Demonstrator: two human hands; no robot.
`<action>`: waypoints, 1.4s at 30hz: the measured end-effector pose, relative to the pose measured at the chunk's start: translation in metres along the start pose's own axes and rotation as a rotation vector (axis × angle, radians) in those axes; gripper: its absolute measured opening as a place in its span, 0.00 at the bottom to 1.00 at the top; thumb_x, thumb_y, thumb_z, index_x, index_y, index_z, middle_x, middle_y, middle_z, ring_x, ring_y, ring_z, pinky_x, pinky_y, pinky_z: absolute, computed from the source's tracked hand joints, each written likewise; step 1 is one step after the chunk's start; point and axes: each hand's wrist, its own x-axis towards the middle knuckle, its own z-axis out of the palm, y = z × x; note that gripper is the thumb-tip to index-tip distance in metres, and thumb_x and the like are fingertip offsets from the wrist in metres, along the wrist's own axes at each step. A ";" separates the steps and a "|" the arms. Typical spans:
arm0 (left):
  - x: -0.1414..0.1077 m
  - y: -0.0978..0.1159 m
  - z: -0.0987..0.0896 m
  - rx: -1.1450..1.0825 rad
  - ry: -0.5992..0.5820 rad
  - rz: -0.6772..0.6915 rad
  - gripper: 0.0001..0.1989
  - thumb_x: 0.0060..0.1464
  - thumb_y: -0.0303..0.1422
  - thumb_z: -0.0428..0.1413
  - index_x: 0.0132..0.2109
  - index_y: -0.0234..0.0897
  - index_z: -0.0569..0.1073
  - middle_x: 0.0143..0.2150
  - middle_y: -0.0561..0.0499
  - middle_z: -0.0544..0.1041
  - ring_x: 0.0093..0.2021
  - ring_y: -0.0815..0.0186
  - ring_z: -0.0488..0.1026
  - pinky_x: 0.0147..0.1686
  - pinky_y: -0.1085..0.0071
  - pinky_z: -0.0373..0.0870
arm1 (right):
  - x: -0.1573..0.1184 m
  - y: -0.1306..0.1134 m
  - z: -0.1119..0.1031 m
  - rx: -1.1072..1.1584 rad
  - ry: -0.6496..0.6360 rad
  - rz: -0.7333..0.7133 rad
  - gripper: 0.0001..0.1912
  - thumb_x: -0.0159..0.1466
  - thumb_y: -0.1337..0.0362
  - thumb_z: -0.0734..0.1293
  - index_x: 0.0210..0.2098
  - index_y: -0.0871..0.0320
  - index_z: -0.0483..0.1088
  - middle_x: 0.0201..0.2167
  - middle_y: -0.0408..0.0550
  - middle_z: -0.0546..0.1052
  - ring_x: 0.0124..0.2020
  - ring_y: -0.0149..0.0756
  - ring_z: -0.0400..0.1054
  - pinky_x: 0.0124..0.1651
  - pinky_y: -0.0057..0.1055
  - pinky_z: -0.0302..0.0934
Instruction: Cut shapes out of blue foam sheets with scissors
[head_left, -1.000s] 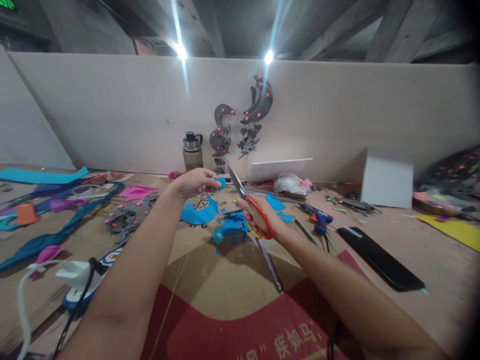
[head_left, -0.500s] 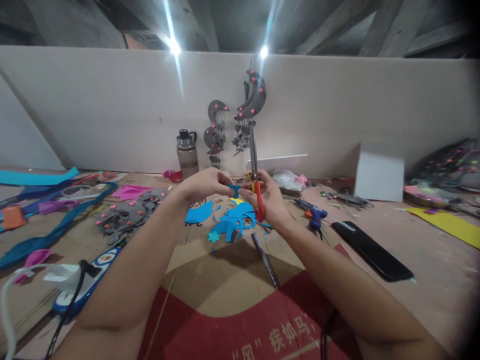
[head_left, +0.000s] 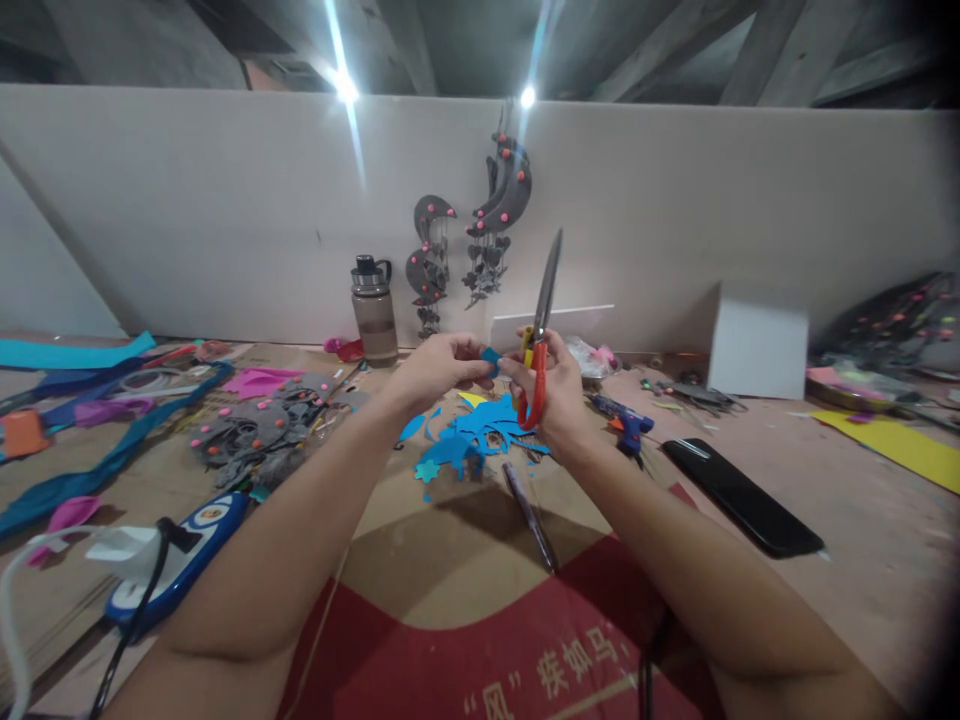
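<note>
A small blue piece [head_left: 491, 361], felt or paper, is pinched in the fingers of my left hand [head_left: 442, 372]. My right hand [head_left: 561, 395] grips scissors [head_left: 541, 340] with red and yellow handles, their blades together and pointing up. Its fingertips also touch the blue piece from the right. Below both hands lies a heap of blue scraps [head_left: 480, 430], with a small light-blue flower shape [head_left: 427, 471] at its near left edge. A dark pen [head_left: 529, 518] rests on the cardboard [head_left: 390, 570] just nearer to me.
A blue glue gun [head_left: 628, 424] and a black phone [head_left: 742, 497] lie to the right. At the back stands a bottle [head_left: 373, 315] near hanging grey moon ornaments [head_left: 502, 195]. Left are grey felt pieces [head_left: 255, 425] and a blue-and-white power strip [head_left: 184, 550] with cables.
Both hands have moved a little to the right with the blue piece. The scissors have swung from nearly upright to leaning right, and the left hand now covers part of the blue scraps.
</note>
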 end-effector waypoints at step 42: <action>0.009 0.008 -0.002 -0.716 0.395 0.080 0.07 0.41 0.27 0.65 0.29 0.32 0.75 0.27 0.51 0.77 0.26 0.73 0.72 0.22 0.79 0.58 | -0.017 0.001 0.014 -0.020 -0.371 0.111 0.27 0.59 0.45 0.71 0.48 0.48 0.57 0.32 0.37 0.61 0.27 0.26 0.58 0.29 0.25 0.62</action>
